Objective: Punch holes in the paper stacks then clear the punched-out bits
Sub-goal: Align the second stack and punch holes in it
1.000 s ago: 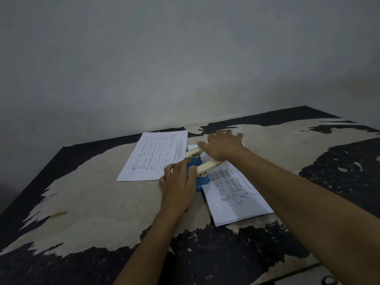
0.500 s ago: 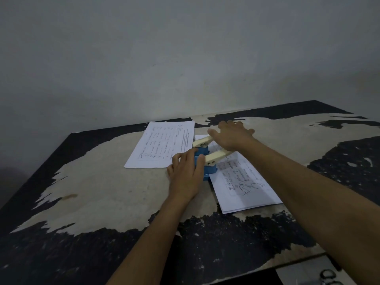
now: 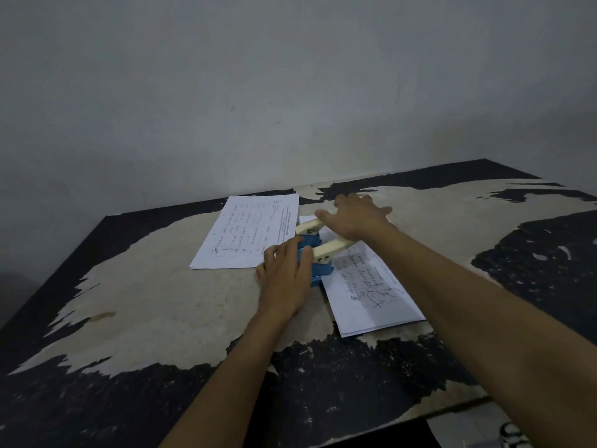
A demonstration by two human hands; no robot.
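A blue hole punch [image 3: 318, 270] with a cream lever [image 3: 332, 248] is being used as the landmark, sitting mid-table on the worn black-and-beige table [image 3: 161, 302]. The punch is being steadied by the left hand [image 3: 286, 279], which is being laid flat over its near-left side, fingers loosely curled on the blue body, nothing being gripped. The lever is being pressed by the right hand [image 3: 358, 218], palm down with fingers spread wide, lying over the far end of the cream arms (whether the lever is fully down cannot be told).

One paper stack [image 3: 365, 286], handwritten, is being held in the punch's slot, its edge tucked under the lever and the rest extending to the right of and nearer than the punch. A second paper stack [image 3: 248, 234] is lying flat just left of and beyond the punch, its near-right corner touching the left hand's fingertips [image 3: 274, 252]. Punched-out bits are too small to be made out. A grey wall [image 3: 290, 92] is standing beyond the punch.
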